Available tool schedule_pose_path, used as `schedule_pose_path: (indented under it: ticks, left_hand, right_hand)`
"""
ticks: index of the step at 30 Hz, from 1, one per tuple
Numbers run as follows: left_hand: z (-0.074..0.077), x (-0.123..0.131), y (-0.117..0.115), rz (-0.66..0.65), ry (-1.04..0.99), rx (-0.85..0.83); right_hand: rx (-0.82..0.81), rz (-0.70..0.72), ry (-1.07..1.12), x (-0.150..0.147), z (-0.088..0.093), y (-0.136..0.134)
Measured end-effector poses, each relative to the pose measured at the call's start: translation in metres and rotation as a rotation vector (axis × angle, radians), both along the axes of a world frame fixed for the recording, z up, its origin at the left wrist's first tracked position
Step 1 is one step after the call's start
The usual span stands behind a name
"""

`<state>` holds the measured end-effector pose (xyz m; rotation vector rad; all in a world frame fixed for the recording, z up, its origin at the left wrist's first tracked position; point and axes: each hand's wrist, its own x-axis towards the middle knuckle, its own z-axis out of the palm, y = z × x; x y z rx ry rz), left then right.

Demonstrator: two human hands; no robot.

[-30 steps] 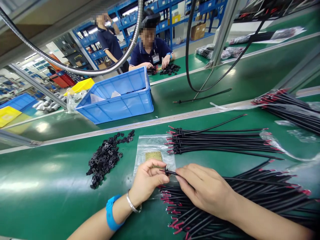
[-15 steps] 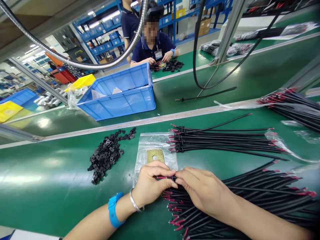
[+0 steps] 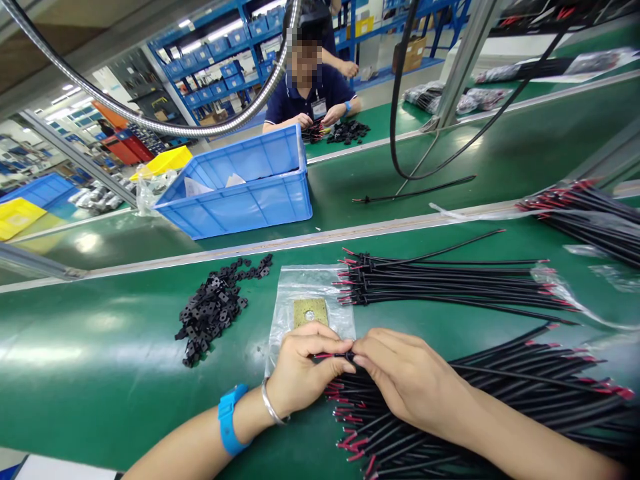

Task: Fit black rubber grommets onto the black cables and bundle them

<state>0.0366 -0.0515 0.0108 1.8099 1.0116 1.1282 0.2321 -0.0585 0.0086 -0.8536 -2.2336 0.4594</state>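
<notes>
The left hand (image 3: 303, 370) pinches a black cable (image 3: 345, 357) between thumb and forefinger, with the cable's red wire end showing at the thumb's side. The right hand (image 3: 405, 367) grips the same cable just beside the left fingertips, its own thumb and fingers closed together and nearly touching the other hand. Whether a small black part sits on the cable there is hard to tell, since the fingers cover most of it. A silver bangle (image 3: 269, 403) and a blue wristband (image 3: 230, 420) circle the left wrist and forearm.

Beneath and to the right of the right hand, a large heap of black cables (image 3: 520, 393) with red ends spreads over the green tabletop (image 3: 100, 373). Beyond that hand lies a neater row of cables (image 3: 440, 277), dark fittings near their left ends. Just beyond the left hand is a clear plastic bag (image 3: 285, 300), with a yellowish square piece (image 3: 303, 311) with a hole on it. To the left of the left hand, well apart, is a pile of small black parts (image 3: 213, 310). Farther out past the left hand, across a metal rail (image 3: 280, 242), stands a blue bin (image 3: 240, 210); beyond it a seated co-worker (image 3: 310, 100) handles red-ended pieces beside another dark pile (image 3: 349, 131)
</notes>
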Motion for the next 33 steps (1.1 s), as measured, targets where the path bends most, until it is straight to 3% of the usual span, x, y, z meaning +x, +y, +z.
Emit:
schedule_pose_path:
  ticks: [5, 9, 11, 14, 16, 18, 21, 27, 33]
  left_hand:
    - [0.002, 0.0, 0.001, -0.034, 0.067, 0.026]
    - [0.011, -0.025, 0.025, -0.052, 0.368, 0.141]
    - [0.013, -0.053, 0.045, 0.094, 0.598, 0.224]
    - [0.01, -0.104, 0.073, 0.434, 0.984, 0.269]
    - [0.007, -0.133, 0.084, 0.549, 1.19, 0.212]
    - [0.006, -0.151, 0.09, 0.584, 1.297, 0.122]
    - [0.007, -0.159, 0.093, 0.57, 1.323, 0.059]
    - [0.01, -0.152, 0.093, 0.589, 1.314, 0.046]
    - [0.012, -0.148, 0.09, 0.586, 1.316, 0.042]
  right_hand:
    - [0.061, -0.022, -0.052, 0.003, 0.003, 0.003]
    - [0.276, -0.126, -0.157, 0.018, 0.008, 0.018]
    - [0.33, -0.195, -0.219, 0.027, 0.006, 0.028]
    - [0.291, -0.27, -0.34, 0.035, -0.005, 0.04]
    - [0.251, -0.315, -0.405, 0.035, -0.012, 0.045]
    - [0.213, -0.369, -0.448, 0.033, -0.016, 0.047]
    - [0.148, -0.417, -0.507, 0.028, -0.019, 0.047]
    - [0.047, -0.406, -0.589, 0.025, -0.027, 0.045]
    - [-0.043, -0.41, -0.682, 0.043, -0.01, 0.049]
